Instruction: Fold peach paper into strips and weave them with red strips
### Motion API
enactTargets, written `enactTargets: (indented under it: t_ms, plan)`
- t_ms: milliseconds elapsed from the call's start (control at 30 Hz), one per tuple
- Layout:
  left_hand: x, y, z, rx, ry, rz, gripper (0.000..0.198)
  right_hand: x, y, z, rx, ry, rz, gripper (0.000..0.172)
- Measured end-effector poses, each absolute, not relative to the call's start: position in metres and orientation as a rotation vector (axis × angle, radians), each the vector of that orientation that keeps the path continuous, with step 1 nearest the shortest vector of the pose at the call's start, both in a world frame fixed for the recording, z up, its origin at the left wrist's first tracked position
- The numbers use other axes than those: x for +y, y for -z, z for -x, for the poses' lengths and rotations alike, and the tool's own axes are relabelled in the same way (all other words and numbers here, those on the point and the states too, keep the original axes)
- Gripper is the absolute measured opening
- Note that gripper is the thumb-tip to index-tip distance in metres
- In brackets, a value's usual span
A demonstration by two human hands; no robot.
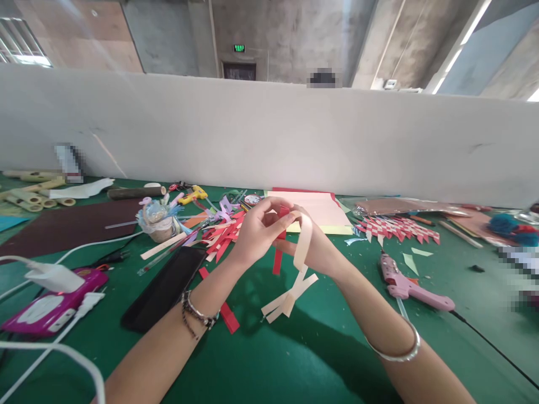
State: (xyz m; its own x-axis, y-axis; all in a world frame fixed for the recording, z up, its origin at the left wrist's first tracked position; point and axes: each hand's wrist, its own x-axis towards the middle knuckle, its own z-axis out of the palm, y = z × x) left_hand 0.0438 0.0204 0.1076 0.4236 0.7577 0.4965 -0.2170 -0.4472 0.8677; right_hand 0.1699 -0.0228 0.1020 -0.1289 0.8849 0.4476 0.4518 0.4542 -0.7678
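Both of my hands meet above the green table, fingers pinched together. My left hand [256, 227] holds a red paper strip [277, 258] that hangs down between the hands. My right hand [314, 241] grips a cream paper strip [304, 241], which curls over in a loop by its fingers. Which fingers hold which strip is partly hidden where the hands overlap. Below them, several cream strips [290, 297] lie crossed on the table. A red strip [223, 306] rests near my left wrist.
On the left are a black pouch [164, 289], a magenta power strip [54, 303] with white cables, and a pile of red strips [223, 235]. At the right lie a pink glue gun [404, 283] and a woven red-and-white piece [398, 229]. Paper sheets [315, 205] sit behind.
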Motion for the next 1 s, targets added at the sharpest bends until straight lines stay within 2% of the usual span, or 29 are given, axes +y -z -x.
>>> enactTargets:
  t_ms: [133, 367, 567, 800, 1000]
  plan:
    - [0.021, -0.110, -0.041, 0.533, -1.175, -1.783, 0.018, -0.021, -0.100, -0.170, -1.752, -0.461, 1.223, 0.032]
    - [0.026, -0.120, -0.029, 0.445, -0.992, -1.924, 0.025, -0.028, -0.113, -0.170, -1.700, -0.612, 1.261, 0.041]
    - [0.033, -0.122, -0.022, 0.476, -1.014, -1.951, 0.029, -0.027, -0.116, -0.176, -1.702, -0.666, 1.190, 0.023]
    - [0.033, -0.122, -0.022, 0.515, -1.045, -1.886, 0.028, -0.031, -0.121, -0.182, -1.737, -0.703, 1.200, 0.018]
    - [0.033, -0.119, -0.026, 0.508, -1.010, -1.785, 0.028, -0.032, -0.122, -0.182, -1.786, -0.654, 1.240, 0.029]
